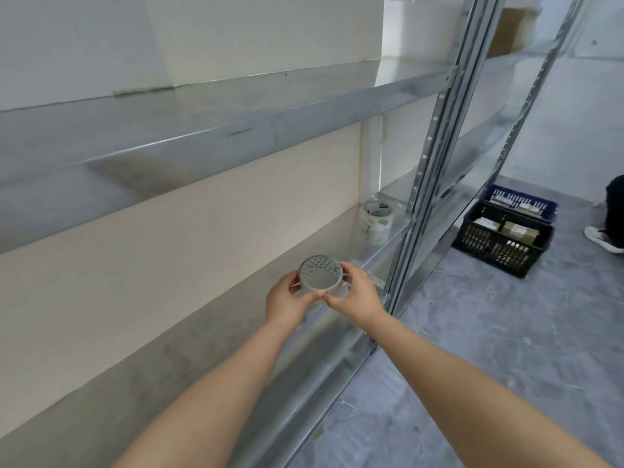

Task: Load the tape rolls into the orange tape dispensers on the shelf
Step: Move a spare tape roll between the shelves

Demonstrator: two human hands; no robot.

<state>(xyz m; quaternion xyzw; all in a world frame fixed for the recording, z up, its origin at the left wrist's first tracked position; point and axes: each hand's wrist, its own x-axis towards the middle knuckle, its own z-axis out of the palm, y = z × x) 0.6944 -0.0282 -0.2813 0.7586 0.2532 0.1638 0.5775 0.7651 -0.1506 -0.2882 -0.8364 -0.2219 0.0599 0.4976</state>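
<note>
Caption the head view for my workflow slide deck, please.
Left hand and right hand hold a clear tape roll over the metal shelf; more tape rolls are stacked behind.

Both bare forearms reach forward from the bottom of the view and draw close together ahead of the person. The left hand (287, 304) curls with its thumb on the near side and fingers wrapped behind. The right hand (354, 297) mirrors it, thumb tip meeting the left thumb tip, fingers bent around the far side. Both wrists are nearly straight.
</note>
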